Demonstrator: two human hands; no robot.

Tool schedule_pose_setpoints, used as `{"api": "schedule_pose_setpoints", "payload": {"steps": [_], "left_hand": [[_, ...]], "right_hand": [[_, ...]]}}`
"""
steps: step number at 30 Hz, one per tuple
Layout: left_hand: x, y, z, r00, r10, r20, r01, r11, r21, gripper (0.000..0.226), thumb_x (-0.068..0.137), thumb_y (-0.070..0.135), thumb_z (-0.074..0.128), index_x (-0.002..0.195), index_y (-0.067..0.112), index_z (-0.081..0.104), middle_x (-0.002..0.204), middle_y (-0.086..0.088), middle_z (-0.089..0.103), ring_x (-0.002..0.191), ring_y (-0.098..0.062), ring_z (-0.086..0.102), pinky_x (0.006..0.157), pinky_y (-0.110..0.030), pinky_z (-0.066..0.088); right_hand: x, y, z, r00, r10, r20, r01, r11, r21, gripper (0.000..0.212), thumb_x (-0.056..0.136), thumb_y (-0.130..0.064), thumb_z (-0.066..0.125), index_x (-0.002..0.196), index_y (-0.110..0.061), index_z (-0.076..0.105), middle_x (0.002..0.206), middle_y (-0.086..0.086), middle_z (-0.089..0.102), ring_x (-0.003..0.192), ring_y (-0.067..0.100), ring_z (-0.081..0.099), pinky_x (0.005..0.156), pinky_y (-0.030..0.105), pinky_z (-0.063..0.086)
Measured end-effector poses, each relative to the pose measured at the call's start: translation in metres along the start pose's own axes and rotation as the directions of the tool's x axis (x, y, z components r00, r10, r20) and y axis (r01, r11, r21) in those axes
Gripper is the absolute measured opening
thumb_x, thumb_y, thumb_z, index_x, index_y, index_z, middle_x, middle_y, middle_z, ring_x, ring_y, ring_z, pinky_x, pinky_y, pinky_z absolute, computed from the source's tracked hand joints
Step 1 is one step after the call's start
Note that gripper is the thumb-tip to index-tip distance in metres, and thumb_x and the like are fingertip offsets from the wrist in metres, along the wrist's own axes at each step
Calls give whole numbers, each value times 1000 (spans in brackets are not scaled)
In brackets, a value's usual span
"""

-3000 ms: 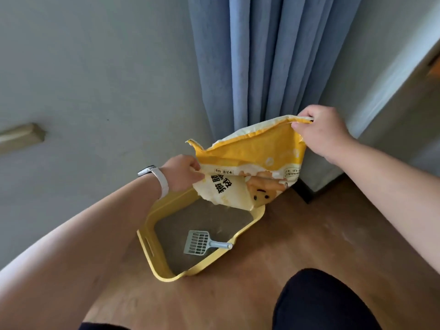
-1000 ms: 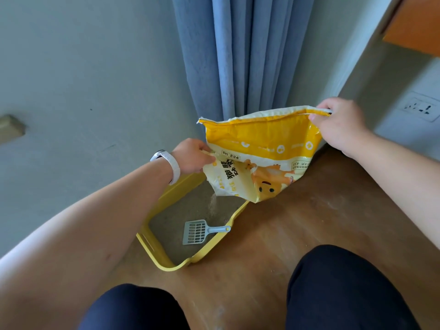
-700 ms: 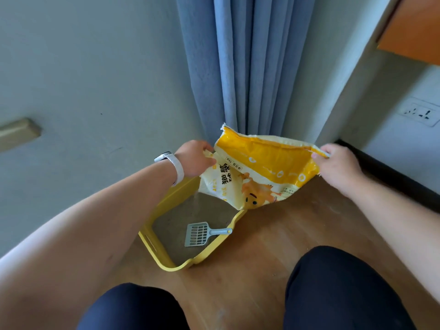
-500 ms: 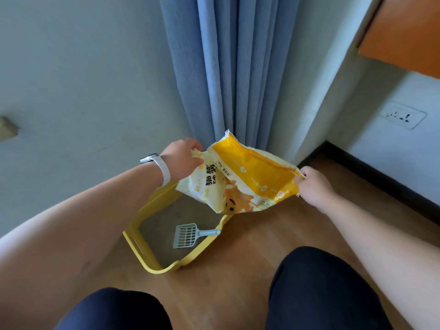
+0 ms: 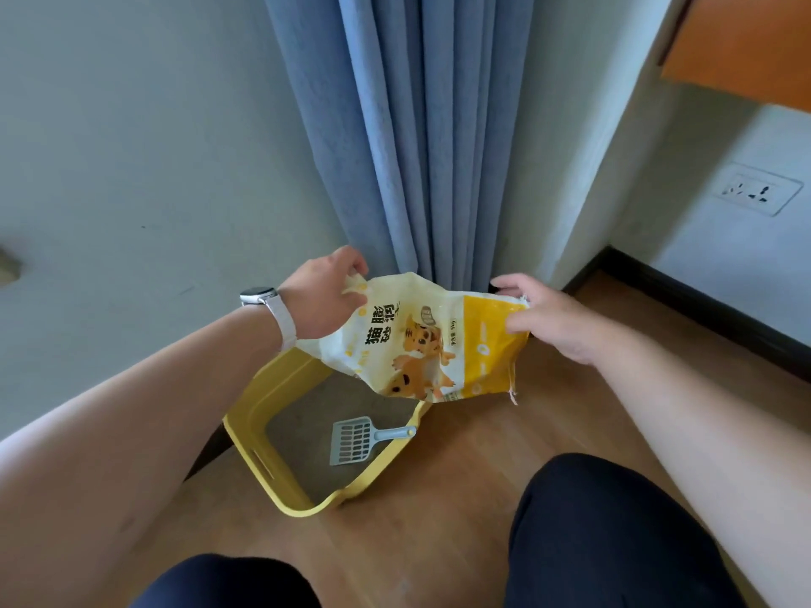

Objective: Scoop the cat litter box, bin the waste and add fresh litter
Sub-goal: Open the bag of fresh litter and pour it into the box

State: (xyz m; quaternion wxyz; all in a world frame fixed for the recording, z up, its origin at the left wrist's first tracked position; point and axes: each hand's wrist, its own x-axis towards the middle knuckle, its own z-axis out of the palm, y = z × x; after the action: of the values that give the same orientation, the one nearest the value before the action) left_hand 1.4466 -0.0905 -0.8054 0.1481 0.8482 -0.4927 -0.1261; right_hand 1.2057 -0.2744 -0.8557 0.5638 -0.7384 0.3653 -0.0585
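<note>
A yellow litter box (image 5: 259,458) sits on the wooden floor below the curtain, with grey litter (image 5: 303,419) inside. A pale blue slotted scoop (image 5: 355,441) lies on the litter, its handle resting on the box's right rim. Above the box's far end I hold a yellow and white cat litter bag (image 5: 421,344), limp and sagging. My left hand (image 5: 324,300) pinches its left corner; my right hand (image 5: 548,318) grips its right, torn edge. The bag hides the far end of the box.
A blue curtain (image 5: 412,138) hangs against the wall just behind the bag. A wall socket (image 5: 757,188) and a dark skirting board (image 5: 702,309) are on the right. My two knees in dark trousers (image 5: 614,533) fill the bottom of the view.
The bag has come down from its tipped-up pouring position and now hangs lower and flatter between both hands. My right hand dropped with its edge. Litter no longer streams out.
</note>
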Motion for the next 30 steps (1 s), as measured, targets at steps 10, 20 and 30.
{"api": "schedule_pose_setpoints", "payload": {"steps": [10,20,30], "left_hand": [[-7,8,-17,994,48,-94,-58,992,-111,12,88,30,66,93,30,55,83,14,57,72,-5,55,55,-20,39],[-9,28,-37,997,22,-71,-43,953,-302,53,62,62,78,98,26,61,84,6,63,61,-8,59,49,-23,52],[11,-6,6,1000,-10,14,12,983,-184,16,84,41,71,83,25,67,89,6,59,79,-15,55,71,-31,49]], "right_hand": [[14,-88,68,929,-318,188,360,667,-652,76,81,-57,65,144,-28,35,146,-5,38,133,17,38,107,41,39],[11,-98,77,835,-549,39,505,736,-450,20,90,-15,58,71,-14,50,66,-1,50,64,20,46,55,36,35],[8,-62,34,891,-393,-226,336,908,-252,24,94,-22,60,72,-13,54,55,-5,42,46,4,37,44,18,28]]}}
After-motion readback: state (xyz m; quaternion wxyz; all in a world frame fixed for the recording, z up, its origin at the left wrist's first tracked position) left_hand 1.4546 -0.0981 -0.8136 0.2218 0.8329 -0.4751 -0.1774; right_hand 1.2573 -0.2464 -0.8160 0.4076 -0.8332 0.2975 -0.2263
